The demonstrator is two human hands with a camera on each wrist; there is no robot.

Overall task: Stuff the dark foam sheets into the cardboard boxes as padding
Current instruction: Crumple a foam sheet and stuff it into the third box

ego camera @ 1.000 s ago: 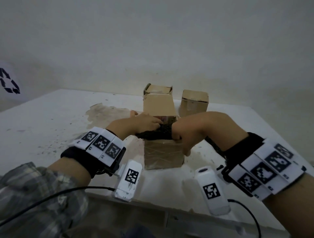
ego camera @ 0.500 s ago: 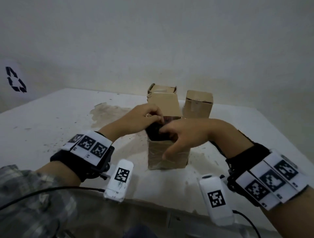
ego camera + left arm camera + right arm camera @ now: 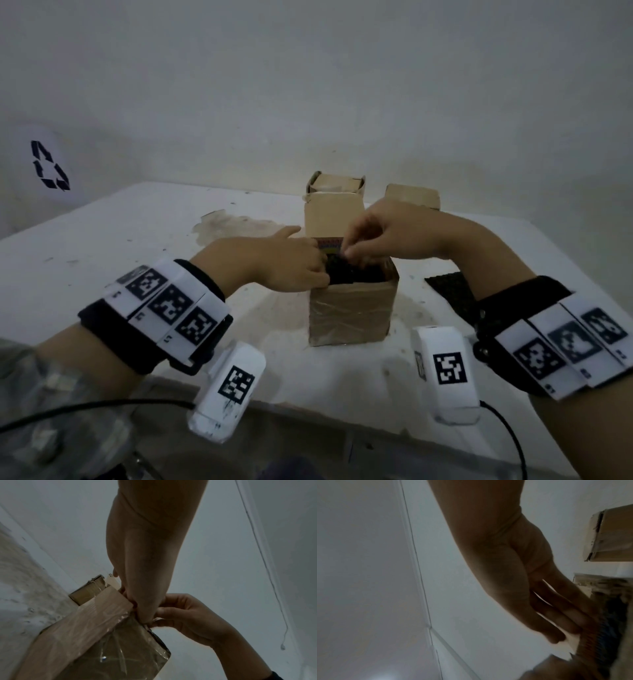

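An open cardboard box (image 3: 352,308) stands mid-table with its back flap (image 3: 334,219) upright. A dark foam sheet (image 3: 358,275) fills its mouth, bunched just below the rim. My left hand (image 3: 322,274) reaches in over the left rim; its fingers curl down onto the foam and are mostly hidden. My right hand (image 3: 352,253) hovers over the opening, its fingers (image 3: 556,622) fairly straight, tips pressing down on the foam. The left wrist view shows both hands meeting at the box's top corner (image 3: 145,620). Another dark foam sheet (image 3: 448,286) lies flat to the right.
Two more cardboard boxes stand behind, one (image 3: 335,183) with open flaps, one (image 3: 412,195) partly hidden by my right hand. The white table (image 3: 120,246) is stained around the boxes. Its front edge runs just below my wrists.
The foam has sunk from across the box top into the opening. My right hand left the box's front and now presses from above. The left hand stayed at the left rim.
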